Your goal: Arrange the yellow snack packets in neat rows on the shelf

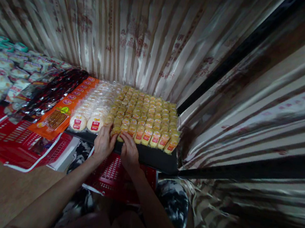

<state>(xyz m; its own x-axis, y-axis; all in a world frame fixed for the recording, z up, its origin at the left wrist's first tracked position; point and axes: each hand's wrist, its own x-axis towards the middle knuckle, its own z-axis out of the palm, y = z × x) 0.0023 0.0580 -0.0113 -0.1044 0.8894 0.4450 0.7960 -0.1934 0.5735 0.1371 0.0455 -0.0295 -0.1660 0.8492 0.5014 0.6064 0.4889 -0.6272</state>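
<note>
Yellow packets [149, 115], clear-wrapped, many: set in close rows on the right end of the desk [159, 160], running from just behind its front edge back toward the curtain [120, 24] along its far edge. Front row shows red-orange labels; the piece nearest the right end leans. A dark strip of desk shows bare before them, along the front edge toward the front right corner.

Your left hand [103, 145]: reaching over the front edge, fingers at the left end of the front yellow row, beside the neighbouring round crackers. Your right hand [130, 154]: just beside it, fingertips at the same row's lower front, thumb near the other thumb. Grip: fingers of both hands bent at the packets; whether either closes on a piece, you cannot tell from this view.

Round crackers [95, 124], pale, clear-wrapped, red labels: rows directly left of the yellow ones, likewise near the front edge.

Orange bag [56, 118], one visible: left of the crackers, lower end hanging past the front edge. Dark packets [54, 92], glossy: piled against its left side. White packets [12, 65] and green packets [0, 43]: farther along, toward the left end.

Red basket [24, 144], white-handled: below the front edge, left of you. Second basket [116, 177], red: beneath your forearms.
</note>
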